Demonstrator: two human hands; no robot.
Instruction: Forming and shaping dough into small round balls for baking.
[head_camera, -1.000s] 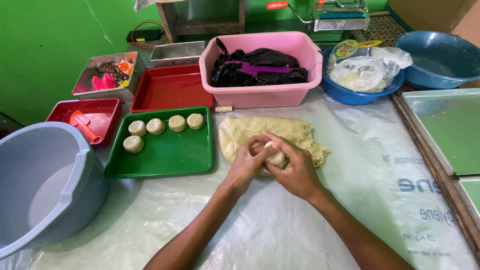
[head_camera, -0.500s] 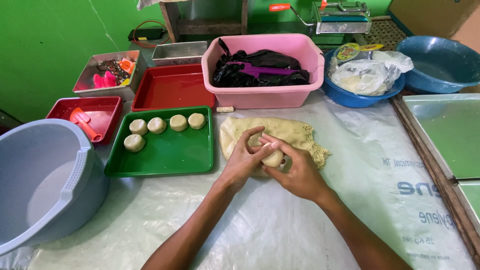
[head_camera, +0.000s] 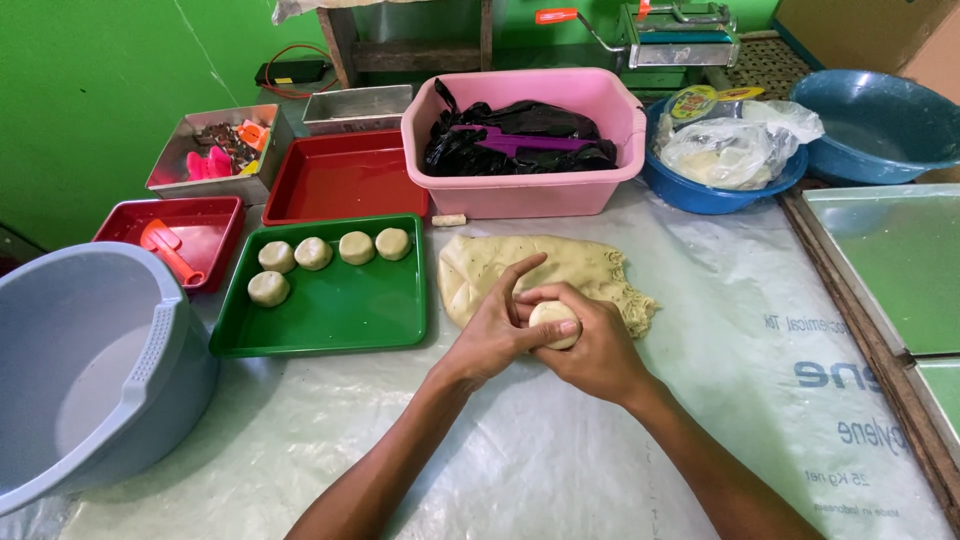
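Both my hands meet over the table's middle, cupped around a small pale dough ball (head_camera: 556, 322). My left hand (head_camera: 495, 330) presses its side with the fingers spread upward; my right hand (head_camera: 598, 350) wraps it from below and the right. Just behind them lies a flat slab of yellowish dough (head_camera: 520, 266) on the plastic sheet. To the left, a green tray (head_camera: 340, 310) carries several round dough pieces (head_camera: 313, 253) along its far and left edges.
A large grey-blue basin (head_camera: 90, 370) stands at the left edge. Behind are two red trays (head_camera: 345, 180), a metal box of small tools (head_camera: 215, 150), a pink tub (head_camera: 530, 190) with black plastic bags, two blue bowls (head_camera: 875, 125) and green trays (head_camera: 900, 260) at right.
My hands have lifted slightly off the dough slab and drawn a little toward me, turning the ball between them. The ball looks rounder and sits more in the right palm.
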